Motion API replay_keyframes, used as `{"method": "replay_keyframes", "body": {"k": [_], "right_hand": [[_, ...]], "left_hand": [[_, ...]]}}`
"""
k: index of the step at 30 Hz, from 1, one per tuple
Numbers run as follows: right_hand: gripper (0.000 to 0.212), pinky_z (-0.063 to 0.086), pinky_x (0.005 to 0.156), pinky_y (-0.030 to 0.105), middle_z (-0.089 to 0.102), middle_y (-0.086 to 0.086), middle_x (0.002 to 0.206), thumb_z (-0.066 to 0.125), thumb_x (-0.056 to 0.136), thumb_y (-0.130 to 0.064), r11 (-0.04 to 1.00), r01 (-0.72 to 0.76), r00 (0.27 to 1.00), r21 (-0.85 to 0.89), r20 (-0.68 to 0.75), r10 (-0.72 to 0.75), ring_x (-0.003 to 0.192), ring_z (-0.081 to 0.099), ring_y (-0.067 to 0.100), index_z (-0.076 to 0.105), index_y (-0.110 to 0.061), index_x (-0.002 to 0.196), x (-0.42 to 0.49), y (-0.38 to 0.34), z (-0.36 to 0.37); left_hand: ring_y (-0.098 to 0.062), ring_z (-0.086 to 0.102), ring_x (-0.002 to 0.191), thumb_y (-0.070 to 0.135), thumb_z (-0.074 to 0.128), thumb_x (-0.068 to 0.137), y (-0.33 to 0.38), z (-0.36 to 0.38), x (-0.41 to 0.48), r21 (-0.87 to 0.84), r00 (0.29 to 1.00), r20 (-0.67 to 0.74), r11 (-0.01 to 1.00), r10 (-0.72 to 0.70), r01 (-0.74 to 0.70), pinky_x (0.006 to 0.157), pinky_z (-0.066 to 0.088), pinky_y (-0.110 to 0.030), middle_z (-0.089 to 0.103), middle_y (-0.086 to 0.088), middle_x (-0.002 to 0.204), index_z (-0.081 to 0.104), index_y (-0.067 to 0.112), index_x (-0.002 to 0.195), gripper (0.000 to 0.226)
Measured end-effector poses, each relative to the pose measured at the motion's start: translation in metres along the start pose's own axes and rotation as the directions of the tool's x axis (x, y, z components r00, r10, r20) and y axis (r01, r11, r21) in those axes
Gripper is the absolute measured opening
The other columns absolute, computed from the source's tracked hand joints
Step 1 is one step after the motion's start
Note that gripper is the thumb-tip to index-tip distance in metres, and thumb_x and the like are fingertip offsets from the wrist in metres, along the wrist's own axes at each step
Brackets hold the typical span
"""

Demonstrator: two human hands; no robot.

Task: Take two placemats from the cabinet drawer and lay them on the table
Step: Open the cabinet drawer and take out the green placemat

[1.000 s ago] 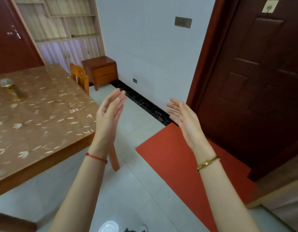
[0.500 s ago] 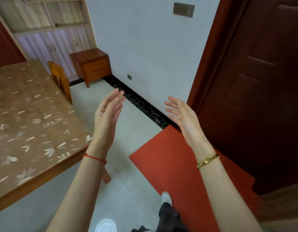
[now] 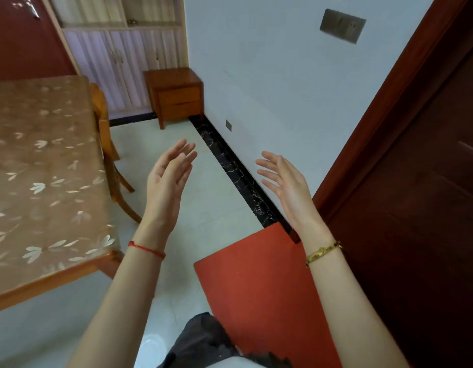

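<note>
**Two open hands raised, the cabinet at the far wall**

Two hands are up in front of the person, palms turned toward each other and apart. The left hand (image 3: 165, 187) has straight fingers close together and holds nothing. The right hand (image 3: 288, 189) has its fingers spread and slightly bent, and also holds nothing. There is one red string bracelet (image 3: 146, 250) on the left wrist and one gold bracelet (image 3: 323, 252) on the right wrist.

One small wooden cabinet (image 3: 177, 94) stands against the white wall, well apart from the hands. Its two drawers (image 3: 178, 102) are closed, so the placemats cannot be seen.

One table (image 3: 44, 168) is on the left, covered with a brown cloth with pale leaf patterns. One wooden chair (image 3: 105, 134) is pushed against its far side. The floor (image 3: 203, 208) has pale tiles with a black marble strip (image 3: 240, 176) along the wall. One red mat (image 3: 256, 282) lies before a dark door (image 3: 416, 208). One tall cupboard (image 3: 118, 54) stands behind the cabinet. One switch plate (image 3: 342, 25) is high on the wall.
</note>
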State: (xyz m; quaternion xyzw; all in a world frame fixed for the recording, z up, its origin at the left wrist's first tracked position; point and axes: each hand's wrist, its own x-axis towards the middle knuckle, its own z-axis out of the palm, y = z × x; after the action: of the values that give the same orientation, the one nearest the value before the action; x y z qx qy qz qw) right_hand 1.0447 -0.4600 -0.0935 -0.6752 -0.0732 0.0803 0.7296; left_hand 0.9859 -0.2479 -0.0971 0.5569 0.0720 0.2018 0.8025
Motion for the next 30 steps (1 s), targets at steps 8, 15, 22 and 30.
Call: {"method": "replay_keyframes", "body": {"k": [8,15,22,30], "right_hand": [[0.043,0.044,0.107,0.037,0.064,0.000,0.126,0.038,0.100,-0.042,0.999,-0.036,0.994,-0.004,0.104,0.037,0.117,0.061,0.014,0.057,-0.018,0.130,0.113,0.018,-0.004],[0.044,0.044,0.107,0.038,0.065,0.001,0.125,0.039,0.100,-0.042,0.999,-0.047,0.990,0.008,0.130,0.045,0.117,0.060,0.016,0.057,-0.017,0.130,0.233,0.025,0.009],[0.042,0.046,0.105,0.037,0.065,0.004,0.125,0.039,0.100,-0.039,0.998,-0.061,0.987,0.025,0.148,0.057,0.117,0.061,0.018,0.058,-0.014,0.130,0.349,0.015,0.042],[0.041,0.044,0.107,0.040,0.065,0.001,0.124,0.038,0.101,-0.039,0.996,-0.088,0.981,-0.003,0.172,0.087,0.117,0.060,0.015,0.059,-0.018,0.129,0.450,0.027,0.073]], "left_hand": [[-0.015,0.061,0.123,0.017,0.048,0.101,-0.030,0.010,0.092,0.036,0.993,-0.114,0.999,-0.005,0.009,0.112,0.041,-0.037,0.064,-0.003,0.132,0.053,0.013,0.137,0.037],[-0.016,0.061,0.123,0.016,0.047,0.101,-0.047,0.012,0.204,0.028,0.989,-0.150,1.000,0.003,0.001,0.113,0.040,-0.038,0.064,-0.003,0.132,0.053,0.013,0.137,0.037],[-0.015,0.061,0.123,0.018,0.046,0.102,-0.049,0.004,0.312,0.040,0.984,-0.175,0.999,0.000,0.007,0.113,0.040,-0.038,0.064,-0.002,0.132,0.053,0.014,0.137,0.036],[-0.015,0.061,0.123,0.017,0.045,0.102,-0.059,-0.011,0.406,0.061,0.976,-0.217,0.998,-0.012,0.025,0.113,0.040,-0.038,0.064,-0.001,0.132,0.052,0.015,0.138,0.037]]}}
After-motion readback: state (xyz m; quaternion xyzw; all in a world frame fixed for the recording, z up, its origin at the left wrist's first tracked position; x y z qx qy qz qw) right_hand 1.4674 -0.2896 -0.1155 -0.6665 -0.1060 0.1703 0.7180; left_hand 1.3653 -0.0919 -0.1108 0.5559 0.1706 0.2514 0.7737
